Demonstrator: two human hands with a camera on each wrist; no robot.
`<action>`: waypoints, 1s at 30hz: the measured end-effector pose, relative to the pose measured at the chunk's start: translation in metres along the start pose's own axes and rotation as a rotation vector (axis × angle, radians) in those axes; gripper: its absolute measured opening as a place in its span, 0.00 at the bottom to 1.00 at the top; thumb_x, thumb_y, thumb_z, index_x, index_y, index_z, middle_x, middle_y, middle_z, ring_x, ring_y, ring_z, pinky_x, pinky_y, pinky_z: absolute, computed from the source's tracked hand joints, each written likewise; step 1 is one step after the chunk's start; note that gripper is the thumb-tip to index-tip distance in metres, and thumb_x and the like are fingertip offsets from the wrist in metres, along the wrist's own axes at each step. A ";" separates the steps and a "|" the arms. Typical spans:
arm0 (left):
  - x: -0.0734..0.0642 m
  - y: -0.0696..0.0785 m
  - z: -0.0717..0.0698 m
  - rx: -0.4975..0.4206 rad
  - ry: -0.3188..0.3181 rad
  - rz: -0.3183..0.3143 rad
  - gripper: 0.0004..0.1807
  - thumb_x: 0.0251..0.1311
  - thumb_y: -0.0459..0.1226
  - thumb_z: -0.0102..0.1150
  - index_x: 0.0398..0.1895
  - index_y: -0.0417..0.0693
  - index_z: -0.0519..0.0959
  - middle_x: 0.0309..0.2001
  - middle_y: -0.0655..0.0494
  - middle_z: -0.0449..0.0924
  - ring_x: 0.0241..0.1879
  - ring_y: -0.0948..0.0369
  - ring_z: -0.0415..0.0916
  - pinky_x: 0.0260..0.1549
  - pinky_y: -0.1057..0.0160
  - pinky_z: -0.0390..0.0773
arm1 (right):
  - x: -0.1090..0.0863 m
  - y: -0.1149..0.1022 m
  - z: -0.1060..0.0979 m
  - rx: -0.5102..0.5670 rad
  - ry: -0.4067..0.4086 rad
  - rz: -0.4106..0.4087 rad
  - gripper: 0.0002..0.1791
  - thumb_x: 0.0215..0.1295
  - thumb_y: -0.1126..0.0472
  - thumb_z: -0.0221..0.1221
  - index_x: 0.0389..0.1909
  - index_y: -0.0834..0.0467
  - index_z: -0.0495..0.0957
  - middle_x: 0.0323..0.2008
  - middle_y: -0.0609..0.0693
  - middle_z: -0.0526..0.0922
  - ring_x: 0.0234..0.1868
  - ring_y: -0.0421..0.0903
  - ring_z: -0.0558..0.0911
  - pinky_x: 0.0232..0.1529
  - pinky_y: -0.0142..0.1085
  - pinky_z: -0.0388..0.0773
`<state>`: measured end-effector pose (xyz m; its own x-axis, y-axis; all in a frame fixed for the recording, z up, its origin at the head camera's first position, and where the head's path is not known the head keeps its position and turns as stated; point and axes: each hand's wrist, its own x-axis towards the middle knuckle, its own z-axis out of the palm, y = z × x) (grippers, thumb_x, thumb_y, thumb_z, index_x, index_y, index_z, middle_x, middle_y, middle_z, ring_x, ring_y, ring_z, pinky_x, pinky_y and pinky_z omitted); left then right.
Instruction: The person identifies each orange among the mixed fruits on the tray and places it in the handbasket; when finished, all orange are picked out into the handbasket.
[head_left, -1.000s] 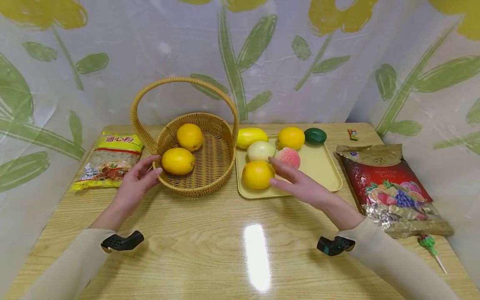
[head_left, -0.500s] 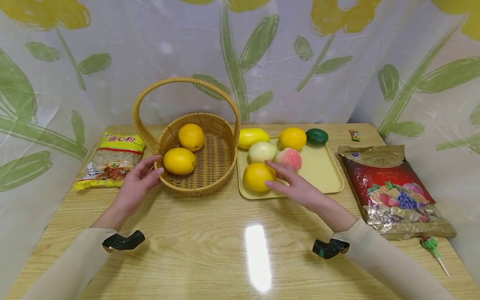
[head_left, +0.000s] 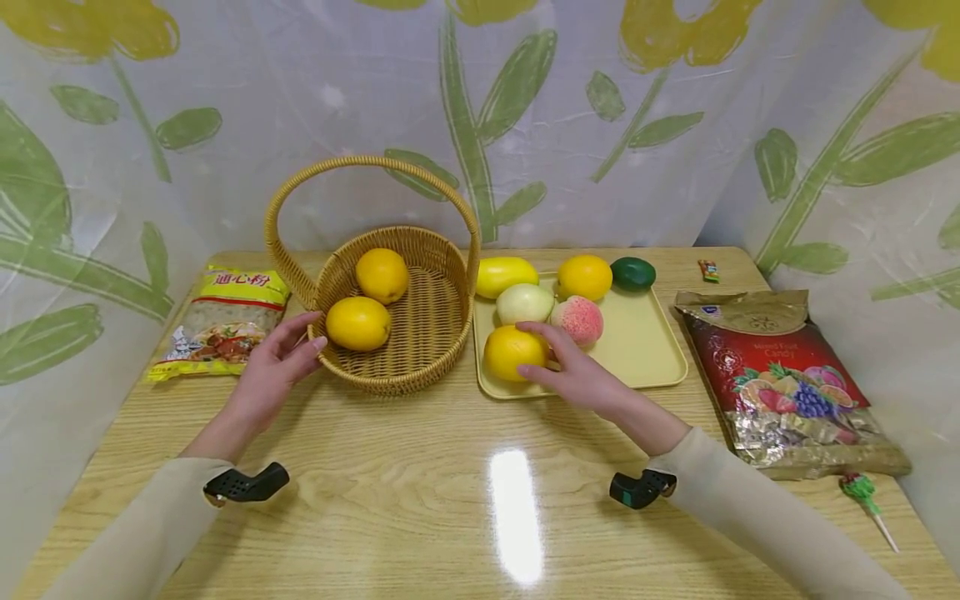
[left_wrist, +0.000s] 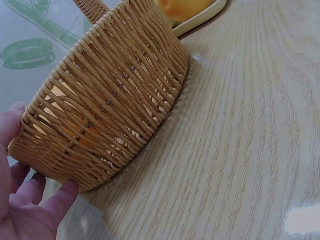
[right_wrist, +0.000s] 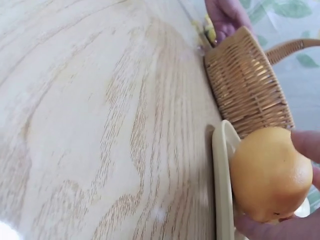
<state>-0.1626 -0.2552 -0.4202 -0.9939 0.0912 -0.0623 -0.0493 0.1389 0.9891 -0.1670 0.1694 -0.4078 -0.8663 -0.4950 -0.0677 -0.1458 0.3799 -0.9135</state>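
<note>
My right hand [head_left: 581, 377] holds an orange [head_left: 512, 354] at the front left of the pale yellow tray [head_left: 637, 358], thumb and fingers about its right side. The right wrist view shows the orange [right_wrist: 270, 172] between thumb and fingers, against the tray's rim. My left hand [head_left: 270, 367] grips the left edge of a wicker basket [head_left: 435, 333], thumb at the rim and fingers along the outer wall, as the left wrist view also shows. Inside the basket lie a round orange fruit [head_left: 382, 275] and an oval yellow fruit [head_left: 358, 323].
The tray also bears a peach [head_left: 579, 322], a pale green fruit [head_left: 525, 305], a long yellow fruit [head_left: 506, 277], another orange [head_left: 585, 277] and a dark green fruit [head_left: 633, 274]. Bags of pasta [head_left: 228, 312] and candy [head_left: 795, 383] lie at the sides, with a lollipop [head_left: 862, 498] at right.
My right hand has moved left from beside the orange and closed its thumb and fingers about it. The left hand stays at the basket.
</note>
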 end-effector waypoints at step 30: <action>0.000 0.000 0.000 0.045 0.011 0.001 0.32 0.70 0.45 0.55 0.74 0.50 0.60 0.73 0.40 0.52 0.59 0.70 0.66 0.47 0.75 0.78 | -0.004 -0.004 0.000 -0.036 -0.028 0.026 0.34 0.70 0.55 0.60 0.73 0.53 0.58 0.69 0.55 0.62 0.63 0.54 0.68 0.64 0.52 0.68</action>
<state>-0.1626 -0.2549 -0.4200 -0.9949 0.0806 -0.0600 -0.0445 0.1829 0.9821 -0.1629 0.1703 -0.4035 -0.8566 -0.5057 -0.1029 -0.1407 0.4208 -0.8962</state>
